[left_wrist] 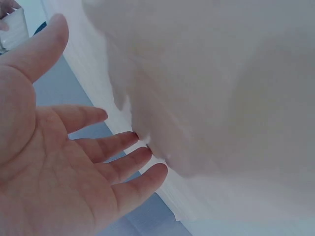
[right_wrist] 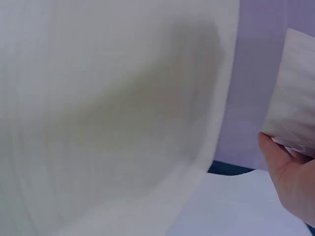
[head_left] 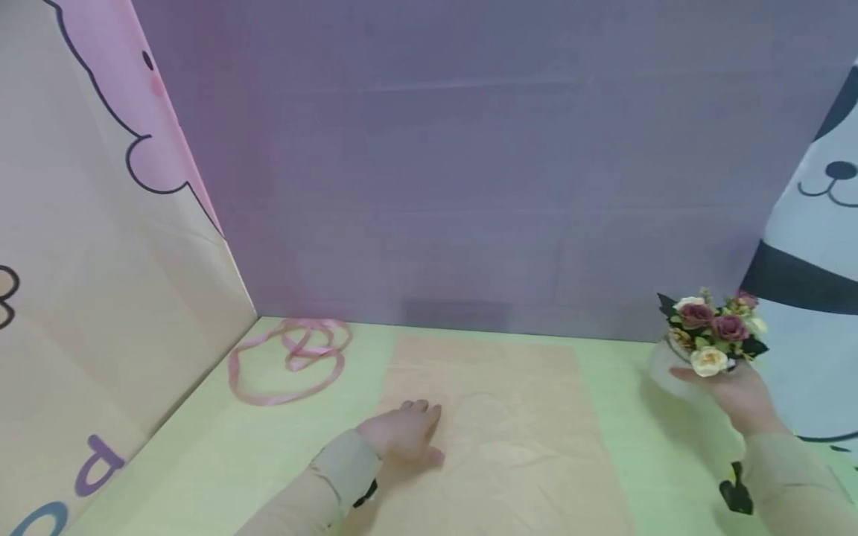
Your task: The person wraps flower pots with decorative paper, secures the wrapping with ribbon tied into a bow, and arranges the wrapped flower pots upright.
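Observation:
My right hand point(head_left: 740, 398) grips a small white pot point(head_left: 670, 370) of artificial flowers at the right of the head view. Mauve and cream roses point(head_left: 713, 327) with dark green leaves fill its top. The right wrist view shows the thumb against the ribbed side of the pot point(right_wrist: 295, 93), held above the table; the other fingers are mostly hidden. Over the left part of a peach paper sheet point(head_left: 509, 432) is my left hand point(head_left: 402, 433), palm down and holding nothing. Its fingers are spread and nearly straight in the left wrist view, fingertips at the creased sheet point(left_wrist: 206, 98); contact is hard to tell.
A loosely looped pink ribbon point(head_left: 288, 402) lies at the back left of the pale green table point(head_left: 201, 461). A purple-grey backdrop point(head_left: 469, 164) rises behind. Printed cartoon panels stand at the left point(head_left: 121, 298) and right point(head_left: 818, 357), the latter close to the pot.

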`<state>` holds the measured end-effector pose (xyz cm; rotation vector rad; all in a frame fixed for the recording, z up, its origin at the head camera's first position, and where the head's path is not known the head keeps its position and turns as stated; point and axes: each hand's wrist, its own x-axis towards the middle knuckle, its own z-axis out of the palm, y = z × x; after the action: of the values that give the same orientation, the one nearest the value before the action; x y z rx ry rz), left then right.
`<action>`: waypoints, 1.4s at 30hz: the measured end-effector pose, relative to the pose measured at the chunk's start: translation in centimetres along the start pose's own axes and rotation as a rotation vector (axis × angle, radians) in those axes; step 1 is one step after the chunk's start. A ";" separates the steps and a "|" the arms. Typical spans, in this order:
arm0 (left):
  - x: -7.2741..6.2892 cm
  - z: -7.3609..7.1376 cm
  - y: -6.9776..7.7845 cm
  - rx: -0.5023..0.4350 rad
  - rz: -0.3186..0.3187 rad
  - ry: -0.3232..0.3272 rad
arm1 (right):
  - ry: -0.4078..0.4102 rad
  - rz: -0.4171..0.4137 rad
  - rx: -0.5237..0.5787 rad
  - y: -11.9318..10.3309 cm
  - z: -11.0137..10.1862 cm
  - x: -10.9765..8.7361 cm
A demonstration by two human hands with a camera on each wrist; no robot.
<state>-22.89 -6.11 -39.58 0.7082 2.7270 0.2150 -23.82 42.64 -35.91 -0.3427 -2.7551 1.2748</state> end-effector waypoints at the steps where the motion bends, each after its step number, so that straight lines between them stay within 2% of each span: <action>1: 0.2 -0.1 0.0 0.001 0.009 0.006 | -0.011 -0.007 -0.003 -0.4 0.0 -0.1; 5: 0.8 -0.6 0.3 -0.087 0.030 0.044 | -0.059 -0.030 -0.026 -1.9 0.6 -0.3; 8: 1.2 -0.9 0.6 -0.187 0.051 0.083 | -0.076 -0.061 -0.051 -3.0 1.4 -0.6; 10: 1.5 -1.0 0.9 -0.218 0.072 0.104 | -0.075 -0.098 -0.080 -3.6 2.1 -0.9; 15: 2.3 -1.2 1.9 -0.229 0.147 0.189 | -0.118 -0.196 -0.093 -5.5 4.2 -1.7; 22: 2.9 -1.3 3.1 -0.244 0.221 0.264 | -0.190 -0.314 -0.010 -8.0 7.7 -3.4; 30: 3.6 -1.5 4.4 -0.350 0.255 0.304 | -0.281 -0.532 0.172 -9.3 11.3 -5.2; 35: 4.1 -1.4 5.1 -0.405 0.265 0.328 | -0.347 -0.580 0.213 -9.5 13.3 -5.5; 42: 4.1 -1.0 5.3 -0.431 0.273 0.318 | -0.367 -0.628 0.187 -9.9 14.8 -5.9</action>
<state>-24.28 0.44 -38.58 0.9766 2.7086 1.0206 -22.26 24.11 -37.88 0.7800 -2.6182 1.4820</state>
